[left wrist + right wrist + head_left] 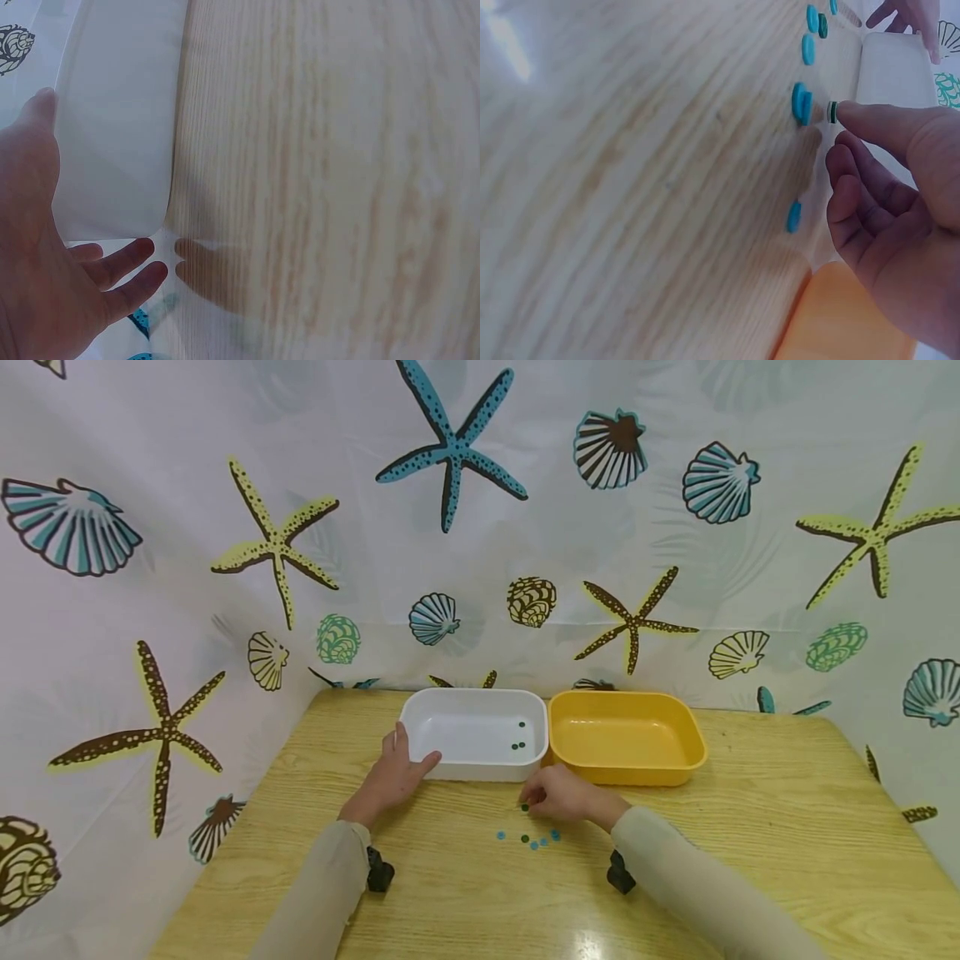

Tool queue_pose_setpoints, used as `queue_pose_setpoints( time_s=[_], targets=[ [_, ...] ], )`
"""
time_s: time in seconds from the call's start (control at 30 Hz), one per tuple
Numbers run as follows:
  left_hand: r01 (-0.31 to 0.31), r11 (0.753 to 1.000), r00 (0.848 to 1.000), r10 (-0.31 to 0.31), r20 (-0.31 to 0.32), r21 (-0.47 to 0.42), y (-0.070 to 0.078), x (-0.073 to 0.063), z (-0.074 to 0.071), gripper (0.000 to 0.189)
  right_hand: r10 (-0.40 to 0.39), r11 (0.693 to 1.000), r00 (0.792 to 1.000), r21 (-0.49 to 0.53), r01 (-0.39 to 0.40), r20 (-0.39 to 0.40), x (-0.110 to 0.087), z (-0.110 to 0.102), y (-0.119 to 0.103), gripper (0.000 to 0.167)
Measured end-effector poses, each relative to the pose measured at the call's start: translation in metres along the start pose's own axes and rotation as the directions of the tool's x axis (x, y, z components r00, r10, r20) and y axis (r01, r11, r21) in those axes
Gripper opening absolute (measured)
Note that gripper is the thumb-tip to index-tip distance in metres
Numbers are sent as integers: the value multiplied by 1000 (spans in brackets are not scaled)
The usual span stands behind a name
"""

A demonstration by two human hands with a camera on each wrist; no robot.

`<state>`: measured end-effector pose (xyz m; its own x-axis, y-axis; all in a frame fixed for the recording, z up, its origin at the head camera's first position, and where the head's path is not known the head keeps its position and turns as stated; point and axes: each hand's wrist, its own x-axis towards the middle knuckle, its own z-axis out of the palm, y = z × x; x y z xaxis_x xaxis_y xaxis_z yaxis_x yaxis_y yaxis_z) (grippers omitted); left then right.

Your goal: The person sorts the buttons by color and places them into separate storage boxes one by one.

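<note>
The right hand point(562, 795) is at the table point(450, 893), just near of the white tray point(480, 772). Its thumb tip is at a green button point(833, 112) and the other visible fingers curl inward; whether they clamp the button I cannot tell. The left hand point(396, 774) rests at the tray's near left corner, fingers and thumb apart. Three green buttons point(522, 724) lie in that tray's right end; another point(525, 839) lies nearer, among blue buttons point(543, 842). The yellow tray point(630, 777) stands right. The step looks like collecting green buttons; the next move seems to call for a secure pinch and a lift over the near rim.
</note>
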<state>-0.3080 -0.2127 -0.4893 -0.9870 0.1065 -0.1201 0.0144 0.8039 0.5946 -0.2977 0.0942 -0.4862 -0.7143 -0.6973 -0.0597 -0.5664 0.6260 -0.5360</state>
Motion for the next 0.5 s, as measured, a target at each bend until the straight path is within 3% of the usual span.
queue_pose_setpoints(
  time_s=[0.37,0.5],
  targets=[
    [-1,1000,1000,1,0,-6,0,0,2,109,10,1000,1000,-6,-10,-4,2,2,1,11],
    [0,1000,1000,0,-3,-2,0,0,2,107,-22,1000,1000,2,22,-7,2,2,2,11]
  ],
)
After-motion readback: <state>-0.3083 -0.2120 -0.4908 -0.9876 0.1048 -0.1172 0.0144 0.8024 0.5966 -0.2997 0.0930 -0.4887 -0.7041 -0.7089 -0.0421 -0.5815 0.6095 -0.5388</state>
